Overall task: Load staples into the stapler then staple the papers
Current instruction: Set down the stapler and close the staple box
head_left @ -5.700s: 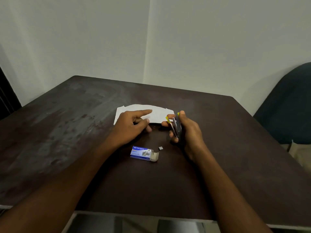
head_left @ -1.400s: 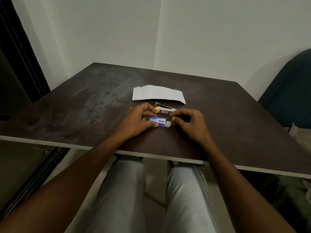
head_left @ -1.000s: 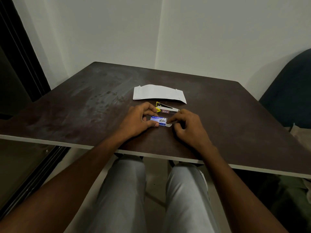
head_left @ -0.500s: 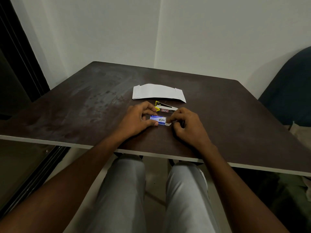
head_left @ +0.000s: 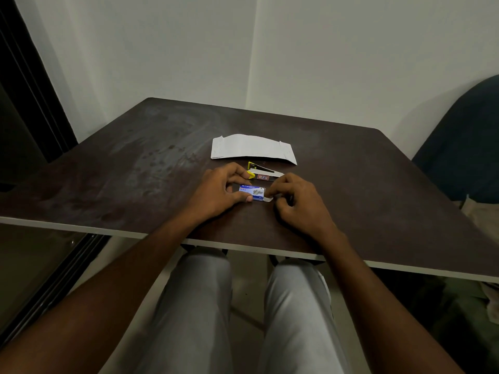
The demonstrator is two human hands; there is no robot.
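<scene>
A small blue staple box (head_left: 251, 190) lies on the dark table (head_left: 135, 168). My left hand (head_left: 218, 193) pinches its left end between thumb and fingers. My right hand (head_left: 295, 205) has its fingertips on the box's open white flap (head_left: 267, 198) at the right end; whether staples are between them is hidden. Just behind the box lies the stapler (head_left: 263, 174), yellow and metal, opened up with its tray showing. Farther back rests the white stack of papers (head_left: 252, 150), flat and untouched.
The table's near edge (head_left: 243, 248) runs just above my knees. A dark blue chair (head_left: 464, 147) stands at the right. A dark door frame (head_left: 29, 85) is at the left, with white walls behind the table.
The stapler has left my right hand and now lies open on the table. Both hands are now at the staple box; in the last second my right fingers closed in on its flap.
</scene>
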